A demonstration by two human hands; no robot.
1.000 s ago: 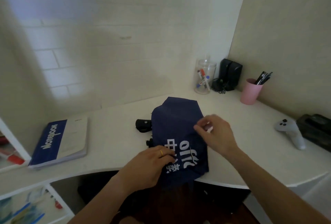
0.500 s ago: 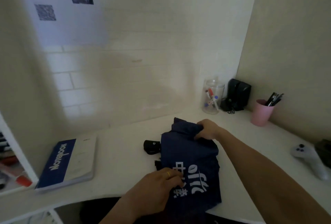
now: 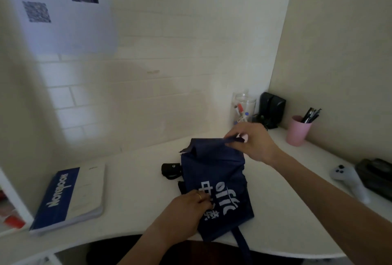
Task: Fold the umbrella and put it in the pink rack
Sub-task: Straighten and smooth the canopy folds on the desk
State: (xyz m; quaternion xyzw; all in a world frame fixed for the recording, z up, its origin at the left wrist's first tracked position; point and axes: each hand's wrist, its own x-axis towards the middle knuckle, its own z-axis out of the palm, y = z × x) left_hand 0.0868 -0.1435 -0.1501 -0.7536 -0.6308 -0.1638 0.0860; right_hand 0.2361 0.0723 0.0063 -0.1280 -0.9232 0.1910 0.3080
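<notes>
Since half a second back: right hand lifted off the far edge of the cloth, now pinching a raised flap or strap at the top right corner; left hand unchanged, pressing the near left edge. View itself tipped slightly, more wall and poster showing.

Table: white, curved front edge, carrying everything below.

Umbrella: navy, collapsed, canopy lying as a flat loose panel with white lettering, near the middle of the table. Long axis running away from the body, near end overhanging the front edge with a strap hanging down. Black handle end poking out on the left side, just beside the cloth.

Notebook: blue and white, well to the left, apart from the work.

Pink rack: taken to be the pink cup with pens, far right, beyond the right hand. Right hand nearer to it; umbrella lying left of and nearer than it.

Right hand pose: forearm reaching in from the lower right, wrist raised, fingers closed on the navy flap, held clear of the table.

Left hand pose: palm down, fingers bent and pressed onto the cloth; whether gripping or only pinning, cannot tell. Ring visible.

Judgement: folding unfinished, canopy not yet rolled tight.
</notes>
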